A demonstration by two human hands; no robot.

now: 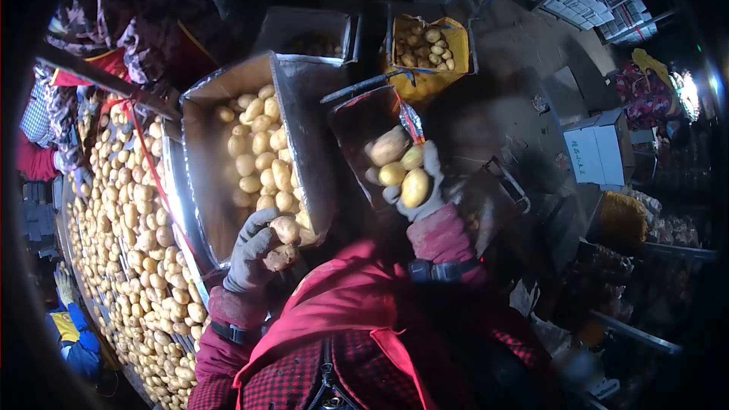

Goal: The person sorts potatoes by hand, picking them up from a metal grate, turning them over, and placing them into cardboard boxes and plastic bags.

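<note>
My left hand (249, 249), in a grey glove, is closed around a potato (285, 230) and a darker, reddish-brown lump (281, 257) that looks like another potato. It is at the near edge of a cardboard box (203, 159), which holds many pale potatoes (262, 140). Several potatoes (414, 188) rest in my gloved right hand (431, 197), its fingers curled about them; one of them is larger and browner (389, 146). That hand hovers over or beside a dark open container (364, 123). How deep it sits and what lies inside are hard to make out.
Left of the box, a long sorting table or conveyor (176, 182) carries a mass of potatoes (137, 235). Other people stand along it. Ahead are a yellow sack of potatoes (420, 89) and a foil-edged box (307, 57). White cartons (596, 148) stand on the right.
</note>
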